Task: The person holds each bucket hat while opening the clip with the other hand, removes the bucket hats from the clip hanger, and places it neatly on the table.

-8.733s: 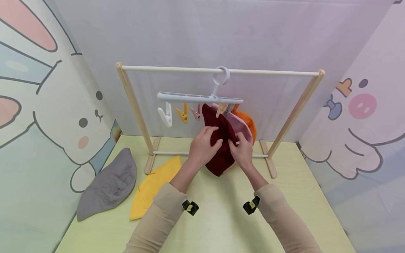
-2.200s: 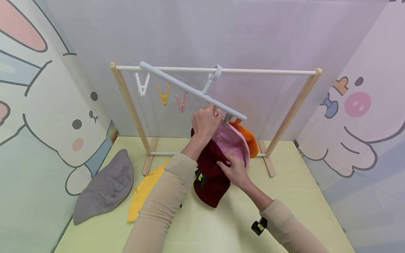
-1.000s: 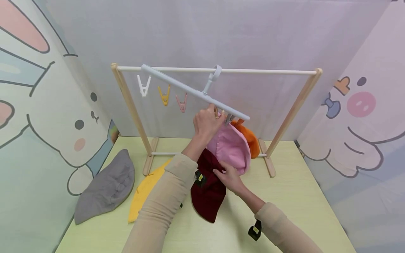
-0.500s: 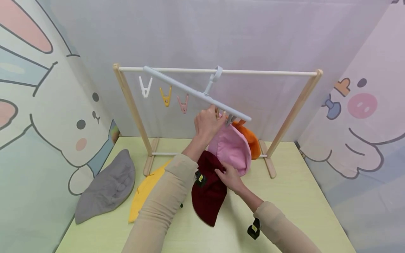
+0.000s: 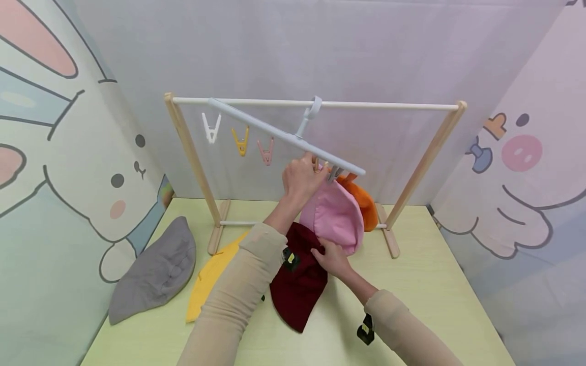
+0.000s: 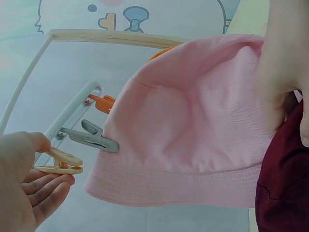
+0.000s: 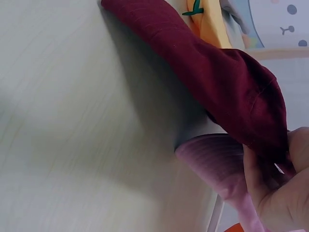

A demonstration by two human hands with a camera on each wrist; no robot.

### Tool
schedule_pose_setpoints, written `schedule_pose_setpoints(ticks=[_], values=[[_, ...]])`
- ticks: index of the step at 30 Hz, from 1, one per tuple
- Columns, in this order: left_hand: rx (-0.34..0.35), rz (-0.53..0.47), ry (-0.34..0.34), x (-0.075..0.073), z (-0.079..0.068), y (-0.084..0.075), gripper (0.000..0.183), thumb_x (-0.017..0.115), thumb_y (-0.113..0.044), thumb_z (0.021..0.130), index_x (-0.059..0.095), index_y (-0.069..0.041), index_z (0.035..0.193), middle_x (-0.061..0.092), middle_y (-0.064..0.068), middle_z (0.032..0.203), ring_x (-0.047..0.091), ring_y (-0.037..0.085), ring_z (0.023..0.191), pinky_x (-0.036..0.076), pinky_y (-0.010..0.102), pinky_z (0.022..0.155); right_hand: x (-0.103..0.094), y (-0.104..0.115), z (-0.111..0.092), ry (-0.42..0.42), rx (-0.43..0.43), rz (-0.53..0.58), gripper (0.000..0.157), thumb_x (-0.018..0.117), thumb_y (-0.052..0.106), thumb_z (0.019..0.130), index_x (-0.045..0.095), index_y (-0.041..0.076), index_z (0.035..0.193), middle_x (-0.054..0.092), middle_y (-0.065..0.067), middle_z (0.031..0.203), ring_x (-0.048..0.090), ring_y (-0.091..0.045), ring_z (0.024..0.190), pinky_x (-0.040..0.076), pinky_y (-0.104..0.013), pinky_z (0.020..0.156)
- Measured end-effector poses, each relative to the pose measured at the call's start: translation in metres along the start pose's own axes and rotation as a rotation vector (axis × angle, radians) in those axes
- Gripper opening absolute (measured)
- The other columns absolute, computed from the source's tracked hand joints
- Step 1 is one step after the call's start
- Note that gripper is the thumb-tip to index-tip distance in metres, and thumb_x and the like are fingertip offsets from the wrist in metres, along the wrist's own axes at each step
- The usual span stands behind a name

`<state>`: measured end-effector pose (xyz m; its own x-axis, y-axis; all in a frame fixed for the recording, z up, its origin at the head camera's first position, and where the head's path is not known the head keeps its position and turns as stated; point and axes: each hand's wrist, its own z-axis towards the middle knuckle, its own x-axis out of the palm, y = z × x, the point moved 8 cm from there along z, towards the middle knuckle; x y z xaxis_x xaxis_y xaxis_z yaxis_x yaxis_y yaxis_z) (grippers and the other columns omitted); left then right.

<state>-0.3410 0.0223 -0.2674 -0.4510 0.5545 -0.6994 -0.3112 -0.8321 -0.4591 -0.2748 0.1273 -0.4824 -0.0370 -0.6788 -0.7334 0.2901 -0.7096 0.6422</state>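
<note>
In the head view my left hand is up under the tilted pale blue hanger. The left wrist view shows its thumb and fingers pinching a beige clothespin, with no cloth between the tips. Lower down, my right hand pinches the edge of a maroon bucket hat, which droops above the table; the right wrist view shows the same hat. Beside the beige clothespin, a grey clothespin bites the brim of a pink bucket hat. Behind it hangs an orange hat.
White, yellow and pink clothespins dangle from the hanger's raised left end. A wooden rack with a white rod bears the hanger. Grey and yellow hats lie on the table's left side.
Earlier both hands held the maroon hat up by the clothespins. Since then my left hand has taken the beige clothespin, the hanger has tilted down rightward, and my right hand has lowered the hat.
</note>
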Motion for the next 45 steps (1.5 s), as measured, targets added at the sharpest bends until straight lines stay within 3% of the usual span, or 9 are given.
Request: schedule_pose_setpoints(ticks=[5,12,18,27,45], values=[[-0.004,-0.008,-0.002,0.0,0.0,-0.001,0.028,0.062,-0.04,0.081,0.056,-0.014,0.073,0.055,0.0,0.058,0.051,0.016,0.051,0.037,0.027,0.044,0.003,-0.005,-0.002,0.013,0.004,-0.048,0.011,0.066,0.018,0.082,0.065,0.009,0.09,0.062,-0.002,0.073,0.047,-0.013,0.057,0.042,-0.03,0.057],[-0.016,-0.051,0.005,0.003,-0.001,-0.001,0.028,0.06,-0.04,0.082,0.056,-0.014,0.075,0.057,-0.001,0.06,0.05,0.015,0.051,0.036,0.025,0.044,0.009,-0.01,-0.008,0.044,-0.016,-0.145,0.017,0.067,0.02,0.081,0.056,0.009,0.076,0.046,0.002,0.061,0.039,-0.013,0.053,0.035,-0.029,0.05],[-0.029,-0.079,0.015,0.004,-0.001,-0.001,0.028,0.059,-0.041,0.082,0.057,-0.014,0.075,0.055,-0.003,0.058,0.047,0.013,0.049,0.034,0.024,0.043,0.003,-0.012,-0.011,0.016,0.012,-0.238,0.02,0.07,0.023,0.078,0.056,0.009,0.08,0.051,-0.002,0.065,0.046,-0.018,0.053,0.036,-0.034,0.048],[-0.033,-0.085,0.03,0.006,0.0,-0.001,0.028,0.059,-0.041,0.083,0.056,-0.014,0.075,0.054,-0.002,0.058,0.045,0.013,0.049,0.033,0.023,0.042,-0.005,-0.014,-0.013,0.0,0.048,-0.3,0.018,0.071,0.024,0.077,0.058,0.011,0.079,0.05,0.0,0.061,0.045,-0.018,0.05,0.034,-0.034,0.044],[-0.049,-0.101,0.052,0.007,0.0,-0.004,0.025,0.06,-0.04,0.081,0.058,-0.015,0.078,0.06,-0.003,0.067,0.054,0.013,0.056,0.039,0.025,0.046,0.001,-0.017,-0.015,-0.003,0.019,-0.361,0.021,0.069,0.024,0.078,0.065,0.014,0.096,0.063,-0.005,0.071,0.06,-0.029,0.059,0.039,-0.037,0.042]])
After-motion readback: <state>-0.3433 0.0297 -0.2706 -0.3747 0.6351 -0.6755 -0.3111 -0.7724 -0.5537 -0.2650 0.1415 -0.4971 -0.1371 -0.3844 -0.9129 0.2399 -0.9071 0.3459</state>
